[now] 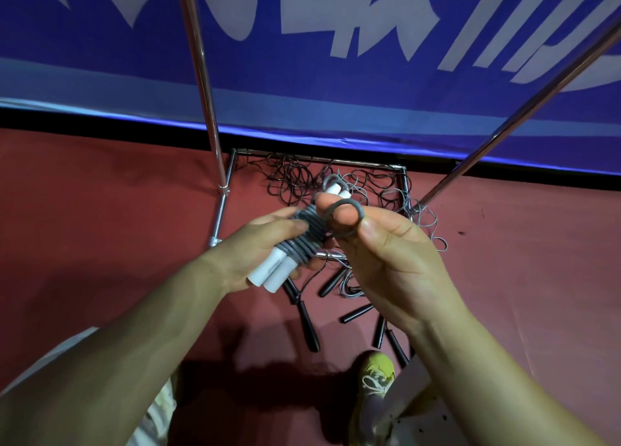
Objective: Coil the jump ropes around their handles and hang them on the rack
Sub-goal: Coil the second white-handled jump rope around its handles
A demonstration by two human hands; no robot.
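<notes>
Behind everything, filling the upper frame: a blue banner with large white characters, its lower edge meeting a dark strip at floor level.

Floor: reddish-brown surface, spanning the lower two thirds of the view.

Rack: chrome tubing; two uprights rise toward the top corners from a rectangular base frame standing on the floor just before the banner.

Loose ropes: tangled thin cords, dark and grey, heaped within the base frame and spilling past its right edge.

Black handles: several, lying scattered on the floor nearer than the frame, cords attached.

Shoe: yellow-green with pale laces, at bottom centre.

Left hand: fingers and thumb curled around the wrapped middle of the bundle, gripping it at mid-frame above the rack base.

Right hand: thumb and fingertips pinching a small loop of grey cord, just beside the bundle's upper end; remaining fingers loosely bent.

Jump rope: grey cord coiled in close turns around two white handles held side by side; both handle ends protrude below the coil, their opposite tips above it. Held in the air, off the rack.
</notes>
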